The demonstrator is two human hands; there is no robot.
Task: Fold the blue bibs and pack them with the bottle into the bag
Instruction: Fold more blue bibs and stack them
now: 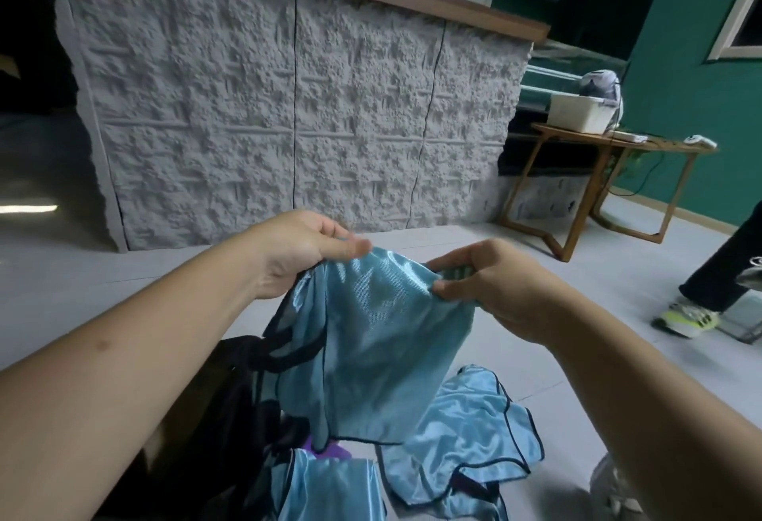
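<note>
1. Two hands hold one blue bib (371, 339) up above the floor (556, 347): the left hand (301, 252) pinches its top left edge, the right hand (490, 285) pinches its top right corner.
2. It hangs down between them, with dark trim along its edges.
3. Another blue bib (466, 438) lies crumpled on the floor below, and a third (330, 491) lies at the bottom edge.
4. A black bag (231, 392) sits just left of the hanging bib, under the left forearm.
5. I cannot make out the bottle for certain.
</note>
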